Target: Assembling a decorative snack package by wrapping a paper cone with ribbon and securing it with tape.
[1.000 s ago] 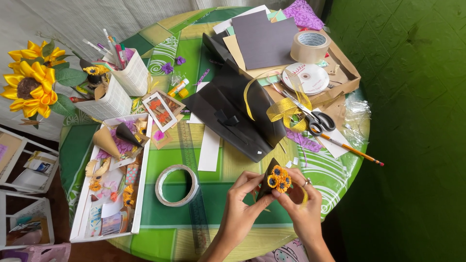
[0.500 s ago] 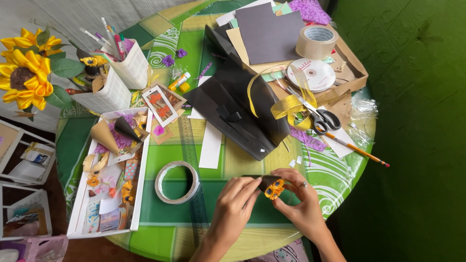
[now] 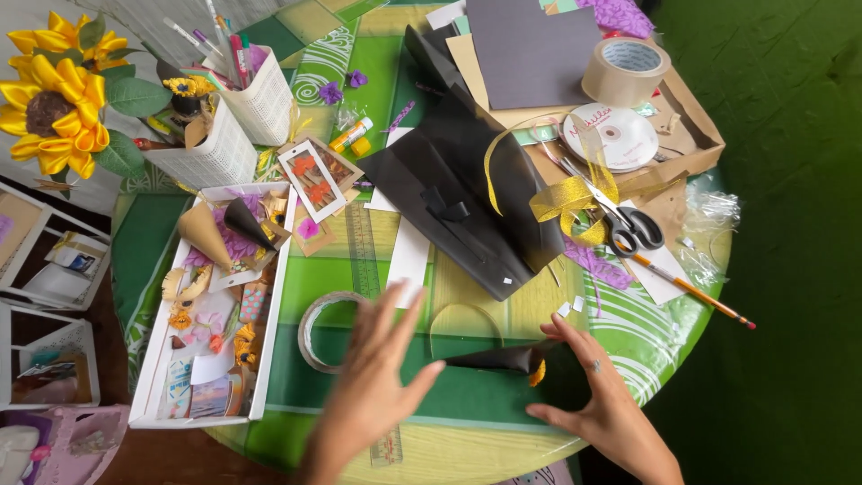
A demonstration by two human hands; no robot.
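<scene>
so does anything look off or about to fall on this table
The pencil pokes past the table's right edge, so it could roll off. Gold ribbon spills loose from the cardboard tray over the scissors. Otherwise it is ordinary craft clutter.

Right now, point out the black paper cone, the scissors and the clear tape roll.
black paper cone (image 3: pixel 492 359), head view, middle of its dark body.
scissors (image 3: pixel 636 229), head view, on the black handles.
clear tape roll (image 3: pixel 310 325), head view, left side of the ring.

Black paper cone (image 3: pixel 496 359) — lying flat, orange-tipped — on table.
</scene>
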